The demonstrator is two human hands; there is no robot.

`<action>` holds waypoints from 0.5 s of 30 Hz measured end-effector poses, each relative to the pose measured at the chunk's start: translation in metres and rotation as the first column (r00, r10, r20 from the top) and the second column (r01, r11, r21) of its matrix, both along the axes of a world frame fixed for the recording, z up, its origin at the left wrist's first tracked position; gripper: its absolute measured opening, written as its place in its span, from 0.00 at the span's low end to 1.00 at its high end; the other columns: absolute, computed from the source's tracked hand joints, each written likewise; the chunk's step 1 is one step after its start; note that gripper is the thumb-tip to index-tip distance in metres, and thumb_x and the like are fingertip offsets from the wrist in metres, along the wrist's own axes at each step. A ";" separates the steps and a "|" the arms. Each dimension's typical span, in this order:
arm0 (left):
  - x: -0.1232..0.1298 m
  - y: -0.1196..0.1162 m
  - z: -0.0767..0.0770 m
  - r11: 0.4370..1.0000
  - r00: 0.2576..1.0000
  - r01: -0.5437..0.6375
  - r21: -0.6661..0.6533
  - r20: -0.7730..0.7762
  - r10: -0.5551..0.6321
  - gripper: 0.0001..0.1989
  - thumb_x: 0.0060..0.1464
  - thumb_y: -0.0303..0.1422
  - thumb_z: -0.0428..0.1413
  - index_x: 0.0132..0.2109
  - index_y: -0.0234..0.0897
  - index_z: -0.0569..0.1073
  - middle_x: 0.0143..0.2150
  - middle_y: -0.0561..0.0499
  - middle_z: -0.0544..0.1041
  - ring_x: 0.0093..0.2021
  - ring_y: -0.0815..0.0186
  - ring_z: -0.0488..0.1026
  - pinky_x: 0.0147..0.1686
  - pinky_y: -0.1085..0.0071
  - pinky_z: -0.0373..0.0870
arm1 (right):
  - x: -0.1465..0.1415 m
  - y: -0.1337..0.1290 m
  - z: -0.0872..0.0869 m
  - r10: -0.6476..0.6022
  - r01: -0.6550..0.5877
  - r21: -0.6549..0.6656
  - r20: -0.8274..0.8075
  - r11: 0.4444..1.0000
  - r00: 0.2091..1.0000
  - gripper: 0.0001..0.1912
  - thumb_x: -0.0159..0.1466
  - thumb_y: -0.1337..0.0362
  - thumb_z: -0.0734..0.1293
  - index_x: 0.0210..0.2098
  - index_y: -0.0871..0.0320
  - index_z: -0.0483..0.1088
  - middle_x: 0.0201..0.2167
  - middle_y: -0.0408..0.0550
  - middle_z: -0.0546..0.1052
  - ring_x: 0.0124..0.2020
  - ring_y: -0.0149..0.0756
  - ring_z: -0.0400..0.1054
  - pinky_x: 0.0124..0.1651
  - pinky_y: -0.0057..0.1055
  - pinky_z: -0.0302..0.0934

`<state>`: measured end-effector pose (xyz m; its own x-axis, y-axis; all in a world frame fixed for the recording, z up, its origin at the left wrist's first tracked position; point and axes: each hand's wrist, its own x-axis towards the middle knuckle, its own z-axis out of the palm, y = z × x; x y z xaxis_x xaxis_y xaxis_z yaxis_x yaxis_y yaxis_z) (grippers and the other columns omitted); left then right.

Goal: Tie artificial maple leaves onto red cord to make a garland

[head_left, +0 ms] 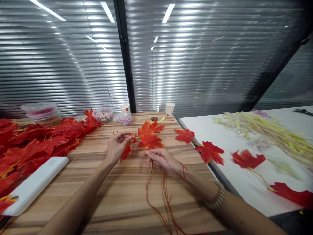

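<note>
Hands at work over a wood-grain counter (117, 202), seen from the wearer's head. The left hand (117, 148) pinches, between thumb and forefinger, the yellow stem beside a cluster of artificial maple leaves (146, 133); the orange-red blades lie just beyond its fingertips, to the right. This hold presumably steadies the stem while leaving the blades uncreased. The right hand (162, 159) sits just below the cluster's near edge, thumb and fingers drawn together, apparently on a red-brown cord (147, 189); their exact contact is partly hidden. Part of the cord crosses the right wrist, perhaps to keep the slack manageable, and other lengths trail down toward the wearer. The cluster thus lies between and slightly beyond the two hands, touching or nearly touching both. To the right, separate red maple leaves (209, 152) run from the wood-grain counter onto an adjoining white counter (195, 125), spread out probably to prevent tangling; pale yellow strips (269, 129) lie farther over. At left, a heap of maple leaves (49, 142) borders a white power bank (40, 182). Tubs of beads (104, 116) and a paper cup (170, 109) stand along the back, likely to free the working area.
</note>
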<state>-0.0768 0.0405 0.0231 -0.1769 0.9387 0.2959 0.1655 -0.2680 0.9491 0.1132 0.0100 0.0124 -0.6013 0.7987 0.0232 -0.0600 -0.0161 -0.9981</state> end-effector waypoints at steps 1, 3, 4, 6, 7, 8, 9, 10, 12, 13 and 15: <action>-0.003 0.001 -0.001 1.000 1.000 -0.010 0.009 0.003 0.010 0.17 0.39 0.37 0.61 0.36 0.30 0.73 0.29 0.47 0.77 0.32 0.64 0.75 0.34 0.71 0.70 | 0.000 0.000 -0.001 0.004 -0.004 0.004 0.009 1.000 1.000 0.22 0.59 0.52 0.60 0.40 0.66 0.69 0.20 0.43 0.68 0.15 0.21 0.45 0.18 0.23 0.38; -0.006 0.003 -0.002 1.000 1.000 0.002 0.013 0.006 -0.002 0.18 0.39 0.37 0.61 0.37 0.30 0.73 0.28 0.48 0.77 0.31 0.64 0.74 0.33 0.71 0.70 | 0.000 0.001 -0.003 0.003 -0.004 0.022 0.029 1.000 1.000 0.22 0.59 0.53 0.60 0.39 0.67 0.70 0.20 0.43 0.68 0.15 0.21 0.45 0.18 0.23 0.37; -0.006 0.004 -0.003 1.000 1.000 0.021 0.011 0.005 -0.021 0.18 0.39 0.36 0.62 0.37 0.30 0.73 0.28 0.48 0.77 0.31 0.65 0.74 0.33 0.72 0.70 | 0.000 0.001 -0.004 -0.002 0.001 0.034 0.035 0.999 0.999 0.21 0.59 0.53 0.60 0.39 0.66 0.70 0.19 0.42 0.68 0.15 0.21 0.45 0.18 0.23 0.37; -0.004 0.003 -0.005 0.998 0.998 0.060 -0.006 -0.002 -0.060 0.16 0.38 0.35 0.62 0.36 0.30 0.73 0.28 0.48 0.76 0.30 0.66 0.74 0.32 0.72 0.70 | -0.001 0.002 -0.006 -0.022 0.020 0.053 0.035 0.998 0.999 0.21 0.60 0.53 0.59 0.38 0.66 0.70 0.19 0.42 0.68 0.14 0.21 0.45 0.18 0.23 0.37; -0.002 0.002 -0.005 0.997 0.997 0.074 -0.016 -0.002 -0.074 0.16 0.37 0.35 0.63 0.35 0.31 0.73 0.28 0.49 0.76 0.29 0.67 0.73 0.31 0.73 0.70 | -0.001 0.003 -0.007 -0.030 0.028 0.058 0.033 0.998 0.999 0.21 0.60 0.53 0.58 0.37 0.66 0.70 0.19 0.42 0.68 0.14 0.21 0.45 0.18 0.23 0.37; 0.000 0.000 -0.006 0.996 0.996 0.084 -0.026 0.003 -0.084 0.15 0.36 0.34 0.63 0.34 0.31 0.73 0.27 0.50 0.76 0.29 0.67 0.73 0.31 0.73 0.70 | -0.002 0.004 -0.008 -0.036 0.034 0.061 0.030 0.998 0.999 0.21 0.61 0.53 0.58 0.37 0.66 0.70 0.19 0.42 0.68 0.14 0.21 0.45 0.18 0.23 0.38; 0.002 -0.001 -0.006 0.995 0.996 0.091 -0.036 0.011 -0.091 0.15 0.35 0.33 0.63 0.33 0.31 0.73 0.26 0.50 0.76 0.28 0.67 0.73 0.30 0.73 0.70 | -0.002 0.004 -0.008 -0.041 0.039 0.064 0.029 0.997 0.999 0.21 0.61 0.52 0.58 0.36 0.66 0.69 0.18 0.43 0.68 0.14 0.21 0.45 0.18 0.23 0.38; 0.004 -0.002 -0.006 0.994 0.995 0.098 -0.044 0.020 -0.097 0.15 0.34 0.33 0.64 0.32 0.31 0.73 0.26 0.51 0.75 0.28 0.67 0.73 0.30 0.73 0.70 | -0.002 0.005 -0.008 -0.047 0.044 0.069 0.033 0.997 0.998 0.22 0.61 0.51 0.57 0.35 0.65 0.69 0.18 0.43 0.68 0.14 0.21 0.45 0.18 0.23 0.39; 0.006 -0.004 -0.005 0.994 0.994 0.101 -0.049 0.036 -0.099 0.14 0.33 0.32 0.64 0.30 0.31 0.73 0.26 0.50 0.76 0.28 0.67 0.73 0.32 0.71 0.70 | -0.001 0.006 -0.008 -0.075 0.069 0.102 0.050 0.992 0.996 0.22 0.61 0.51 0.57 0.33 0.65 0.69 0.19 0.43 0.69 0.14 0.22 0.46 0.19 0.23 0.40; 0.006 -0.004 -0.005 0.994 0.995 0.093 -0.048 0.040 -0.091 0.14 0.33 0.32 0.64 0.29 0.31 0.73 0.26 0.50 0.76 0.29 0.66 0.73 0.33 0.71 0.70 | -0.001 0.007 -0.008 -0.089 0.080 0.126 0.065 0.989 0.994 0.22 0.60 0.51 0.57 0.31 0.64 0.69 0.19 0.43 0.69 0.15 0.22 0.48 0.19 0.23 0.41; 0.004 -0.002 -0.004 0.998 0.998 0.044 -0.032 0.049 -0.043 0.13 0.33 0.33 0.64 0.29 0.31 0.73 0.27 0.49 0.77 0.30 0.65 0.73 0.34 0.70 0.70 | 0.000 0.007 -0.007 -0.099 0.081 0.170 0.100 0.982 0.990 0.21 0.60 0.51 0.58 0.25 0.64 0.69 0.19 0.44 0.69 0.17 0.23 0.52 0.21 0.23 0.45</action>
